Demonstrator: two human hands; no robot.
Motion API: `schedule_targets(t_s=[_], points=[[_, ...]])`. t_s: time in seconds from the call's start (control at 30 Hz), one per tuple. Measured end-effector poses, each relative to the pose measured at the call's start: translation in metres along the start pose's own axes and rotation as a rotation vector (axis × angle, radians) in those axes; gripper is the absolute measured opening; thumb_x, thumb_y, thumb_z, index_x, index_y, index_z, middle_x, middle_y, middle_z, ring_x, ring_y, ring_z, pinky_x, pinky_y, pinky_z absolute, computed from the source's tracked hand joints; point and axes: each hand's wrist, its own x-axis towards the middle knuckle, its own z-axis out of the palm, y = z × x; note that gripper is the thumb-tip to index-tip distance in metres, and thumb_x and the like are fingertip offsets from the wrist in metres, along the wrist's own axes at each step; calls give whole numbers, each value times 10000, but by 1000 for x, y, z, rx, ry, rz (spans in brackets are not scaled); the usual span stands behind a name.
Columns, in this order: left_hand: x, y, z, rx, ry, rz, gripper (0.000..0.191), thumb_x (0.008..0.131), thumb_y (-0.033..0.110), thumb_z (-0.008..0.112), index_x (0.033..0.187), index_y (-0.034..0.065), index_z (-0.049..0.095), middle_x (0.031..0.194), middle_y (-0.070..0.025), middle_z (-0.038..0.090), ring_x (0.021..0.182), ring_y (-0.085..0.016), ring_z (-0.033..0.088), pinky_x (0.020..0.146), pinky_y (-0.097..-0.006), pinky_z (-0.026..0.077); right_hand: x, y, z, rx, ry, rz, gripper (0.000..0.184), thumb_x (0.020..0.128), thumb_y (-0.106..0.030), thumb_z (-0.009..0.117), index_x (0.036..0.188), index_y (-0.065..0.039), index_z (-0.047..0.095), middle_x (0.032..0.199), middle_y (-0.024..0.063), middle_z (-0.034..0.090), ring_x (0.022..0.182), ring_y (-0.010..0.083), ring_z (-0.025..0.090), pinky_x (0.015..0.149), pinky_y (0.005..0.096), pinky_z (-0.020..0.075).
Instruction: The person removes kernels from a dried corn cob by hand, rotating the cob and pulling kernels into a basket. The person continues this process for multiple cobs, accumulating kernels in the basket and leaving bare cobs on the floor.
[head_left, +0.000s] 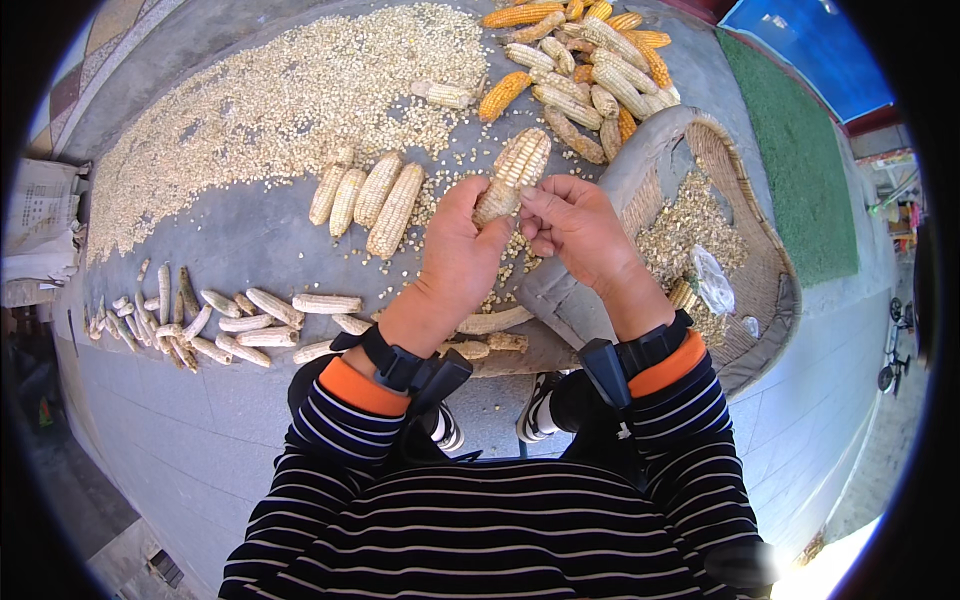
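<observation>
A pale ear of dried corn is raised in front of me, its tip pointing away. Kernels cover its upper part, while the lower end looks bare. My left hand grips that lower end between thumb and fingers. My right hand is at the ear's right side, fingers curled and thumb tip against its edge; whether anything is pinched there is hidden. Left of the hands, several pale unshelled ears lie side by side. Loose corn kernels are scattered beneath my hands.
Shelled kernels spread across the far left. A heap of white and orange ears lies at the far right. On my right, a woven scoop basket holds chaff and a plastic bag. Stripped cobs line the near left edge.
</observation>
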Motion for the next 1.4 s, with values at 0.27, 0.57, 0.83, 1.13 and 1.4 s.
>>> schedule_targets(t_s=[0.27, 0.57, 0.83, 1.13, 1.4], points=[[-2, 6, -1, -96, -63, -36, 286, 824, -25, 621, 1099, -29, 545, 957, -58, 599, 851, -94, 536, 742, -245, 460, 0, 6, 2, -106, -2, -98, 79, 895, -64, 619, 881, -15, 559, 704, 65, 591, 593, 126, 554, 507, 250, 444], [-1, 10, -3, -154, -99, -117, 284, 822, -15, 626, 1093, -28, 541, 943, -47, 595, 843, -97, 534, 729, -249, 458, -3, 6, 6, -189, 92, -153, 55, 886, -35, 604, 890, -25, 551, 667, 42, 568, 561, 111, 536, 483, 236, 431], [-3, 10, -1, 220, 21, 162, 332, 807, 0, 637, 1121, -16, 532, 927, -119, 589, 840, -185, 577, 739, -306, 479, -5, 2, 8, 57, 46, 1, 146, 897, -141, 645, 887, -31, 550, 721, 49, 569, 600, 115, 530, 499, 260, 420], [-5, 9, 0, 132, -7, 137, 328, 816, -14, 625, 1128, -9, 523, 922, -115, 589, 833, -177, 580, 734, -300, 483, -2, 7, 4, -114, 15, -76, 136, 894, -117, 641, 885, -20, 547, 718, 54, 583, 581, 118, 542, 491, 267, 453], [-4, 12, 0, -40, -47, 66, 301, 833, -13, 625, 1117, -16, 524, 895, -75, 602, 792, -130, 566, 694, -272, 476, -5, 2, 9, -77, 41, -96, 47, 872, -14, 593, 874, -16, 546, 719, 67, 592, 577, 116, 545, 478, 256, 442]])
